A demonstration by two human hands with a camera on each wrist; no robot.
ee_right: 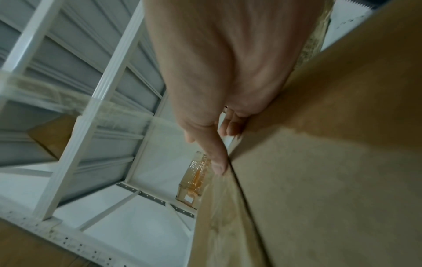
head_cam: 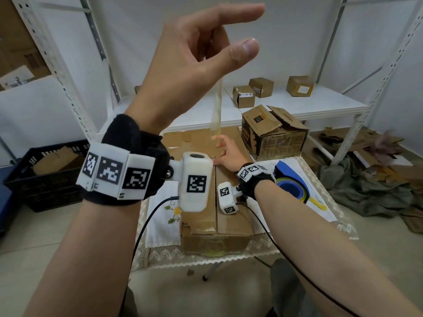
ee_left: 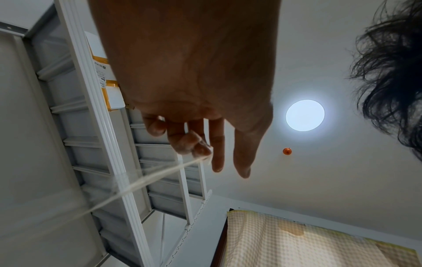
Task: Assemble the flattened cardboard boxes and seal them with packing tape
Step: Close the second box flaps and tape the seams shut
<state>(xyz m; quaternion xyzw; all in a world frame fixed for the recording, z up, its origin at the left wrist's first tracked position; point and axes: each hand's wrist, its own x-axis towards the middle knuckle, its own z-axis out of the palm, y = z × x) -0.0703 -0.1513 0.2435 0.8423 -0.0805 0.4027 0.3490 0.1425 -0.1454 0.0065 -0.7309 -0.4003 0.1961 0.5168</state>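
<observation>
A cardboard box (head_cam: 219,216) is set on the counter (head_cam: 160,216), which is covered by a white lace-edged cloth, with the seam between its two top flaps facing up. The right hand (head_cam: 229,154) is laid flat on the box top by the seam, its fingers straight and pressed against the cardboard, as is also seen in the right wrist view (ee_right: 228,75). The left hand (head_cam: 194,62) is raised high above the box, and a strip of clear tape (head_cam: 217,108) is stretched from it down to the box top near the right hand. In the left wrist view the end of the tape (ee_left: 146,178) is seen stuck to the curled middle fingers of the left hand (ee_left: 194,75), while the forefinger and thumb are held out straight. A blue tape dispenser (head_cam: 290,181) is placed on the counter just right of the right wrist. A battered printed box (head_cam: 274,136) is seen behind the counter, small boxes (head_cam: 261,88) on a white shelf (head_cam: 320,104), and a black crate (head_cam: 45,177) on the floor at the left.
</observation>
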